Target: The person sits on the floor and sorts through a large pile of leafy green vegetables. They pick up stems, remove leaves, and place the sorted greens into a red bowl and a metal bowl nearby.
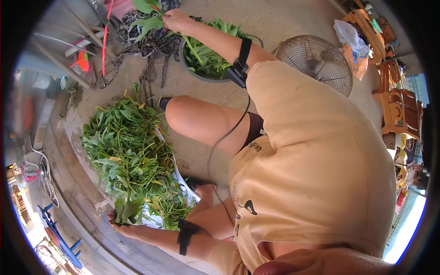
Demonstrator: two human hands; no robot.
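My right hand (176, 20) is closed round a leafy green stalk (147, 23); its broad leaves stick out beyond the fingers and its stem hangs back below the hand. Beside and below that hand is a round grey basin (201, 78), filled with cut leafy greens (208, 62). My left hand (120, 225) holds a small bunch of leafy greens (127, 211) at the near end of a big heap of greens (133, 146); the leaves partly hide its fingers. The heap lies on a white sheet (180, 178) on the floor, in front of my legs.
A round wire fan guard (316, 64) stands right of the basin. Dark chains and cords (149, 34) lie left of it, near leaning poles (64, 64). A thin black cable runs from my right arm band (239, 68) across my leg. Wooden furniture (398, 105) is at the right.
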